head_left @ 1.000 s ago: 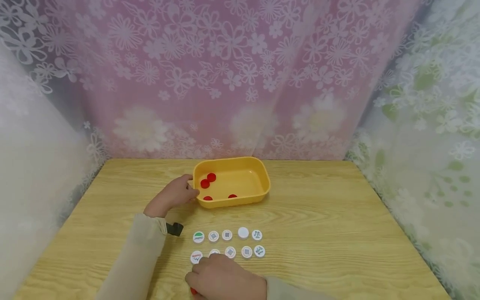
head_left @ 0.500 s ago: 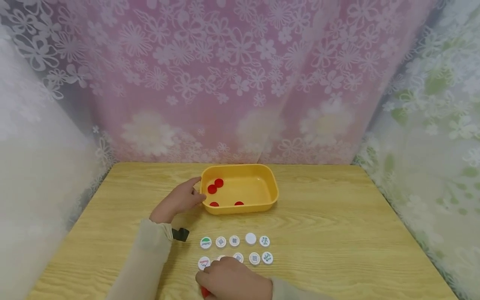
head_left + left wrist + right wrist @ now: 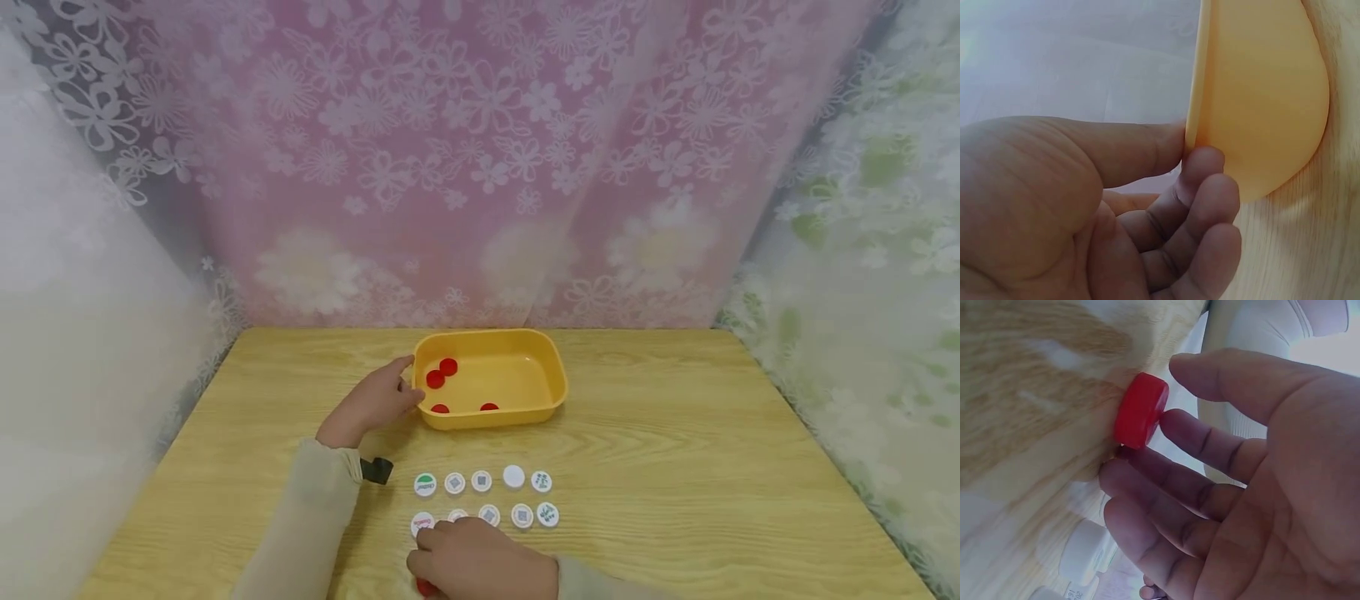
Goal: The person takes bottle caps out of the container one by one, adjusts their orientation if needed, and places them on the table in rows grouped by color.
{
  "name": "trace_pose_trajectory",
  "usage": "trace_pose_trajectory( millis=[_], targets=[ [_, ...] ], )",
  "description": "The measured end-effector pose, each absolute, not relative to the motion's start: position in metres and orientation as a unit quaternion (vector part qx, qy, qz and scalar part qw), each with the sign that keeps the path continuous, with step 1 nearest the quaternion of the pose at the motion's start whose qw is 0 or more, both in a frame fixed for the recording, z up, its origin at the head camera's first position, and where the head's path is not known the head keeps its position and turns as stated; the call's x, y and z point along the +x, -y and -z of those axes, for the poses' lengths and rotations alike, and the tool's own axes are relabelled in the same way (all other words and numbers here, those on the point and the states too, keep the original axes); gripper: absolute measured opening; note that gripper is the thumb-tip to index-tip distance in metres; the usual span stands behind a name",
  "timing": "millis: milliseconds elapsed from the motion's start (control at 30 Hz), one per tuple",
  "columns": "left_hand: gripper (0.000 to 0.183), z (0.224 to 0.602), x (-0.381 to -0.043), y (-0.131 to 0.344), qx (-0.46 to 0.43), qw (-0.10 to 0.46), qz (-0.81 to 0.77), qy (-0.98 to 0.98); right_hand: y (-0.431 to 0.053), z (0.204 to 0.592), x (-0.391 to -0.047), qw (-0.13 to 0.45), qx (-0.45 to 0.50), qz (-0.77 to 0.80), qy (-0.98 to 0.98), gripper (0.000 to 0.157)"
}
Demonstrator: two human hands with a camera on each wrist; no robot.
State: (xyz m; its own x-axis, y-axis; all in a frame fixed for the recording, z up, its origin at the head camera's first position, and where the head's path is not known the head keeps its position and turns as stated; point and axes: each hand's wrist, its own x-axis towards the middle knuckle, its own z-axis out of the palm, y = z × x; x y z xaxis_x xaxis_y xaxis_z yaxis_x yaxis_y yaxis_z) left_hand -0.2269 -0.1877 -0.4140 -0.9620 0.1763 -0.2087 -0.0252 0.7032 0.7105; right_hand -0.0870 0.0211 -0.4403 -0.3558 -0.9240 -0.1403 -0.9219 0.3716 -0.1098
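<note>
**Red, shiny round cap (image 3: 1140, 411) may skid away**

Your right hand (image 3: 483, 560) has loose fingers: the pointer touches the cap on the wooden bench (image 3: 675, 467), the thumb just misses. Push too hard, and it could bump the white round caps (image 3: 522, 516) nearby. Your left hand (image 3: 373, 402) pinches the yellow rounded tray (image 3: 517, 375) by its rim; a tug may slide the red discs (image 3: 448, 367) inside.

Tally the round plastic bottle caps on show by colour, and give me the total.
Round red plastic caps: 5 (4 inside the yellow plastic tray, 1 at the right hand)
Round white plastic caps: 10 (two rows of 5 on the wood-grain table)
Total caps visible: 15
</note>
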Motion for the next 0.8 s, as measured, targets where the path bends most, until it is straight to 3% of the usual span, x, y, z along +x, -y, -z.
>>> trace_pose_trajectory(
  millis=[267,500,633,733,800],
  targets=[
    [0.074,0.411,-0.224,0.186,0.05,0.135,-0.348,-0.927,-0.028,0.429,-0.093,0.0,-0.588,0.058,-0.807,0.01],
    [0.072,0.408,-0.228,0.186,0.071,0.131,-0.341,-0.928,-0.057,0.395,-0.164,-0.065,-0.45,0.227,-0.861,0.007],
    [0.073,0.408,-0.228,0.183,0.072,0.132,-0.34,-0.928,-0.068,0.39,-0.208,-0.004,-0.357,0.229,-0.906,0.031],
    [0.075,0.408,-0.227,0.185,0.064,0.135,-0.34,-0.928,-0.067,0.396,-0.231,0.076,-0.333,0.178,-0.923,0.056],
    [0.075,0.409,-0.226,0.186,0.061,0.135,-0.343,-0.927,-0.066,0.404,-0.242,0.12,-0.327,0.152,-0.925,0.062]
  ],
)
